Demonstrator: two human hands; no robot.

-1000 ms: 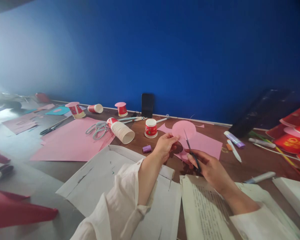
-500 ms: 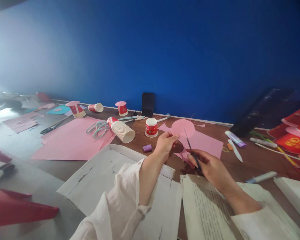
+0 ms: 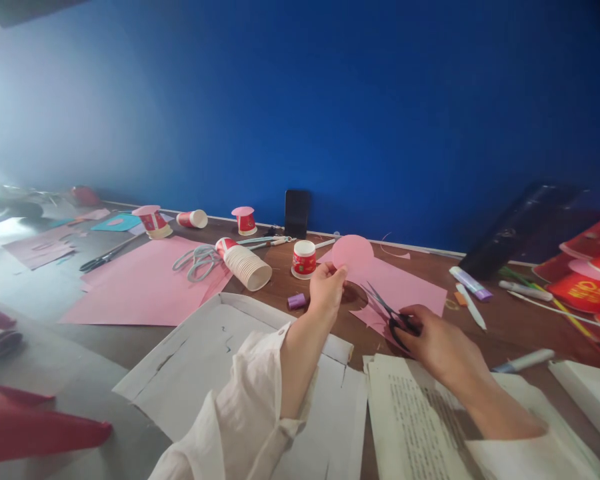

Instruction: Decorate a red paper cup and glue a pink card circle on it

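Observation:
A round pink paper disc is pinched at its lower left edge by my left hand, raised above the table. My right hand is closed round the black handles of a pair of scissors; the blades are slightly parted and point toward the upper left, apart from the disc. Beneath the scissors lies a sheet of pink paper with pieces cut out of its left side. Close to my left hand are a red and white paper cup and a small purple cap.
A stack of paper cups lies by a grey cord on large pink paper. A phone leans on the blue wall. A glue stick lies right. Printed pages and a white box lid are in front.
The scissors have moved down and right, away from the disc, and their blades have parted. My left hand has shifted the disc slightly left.

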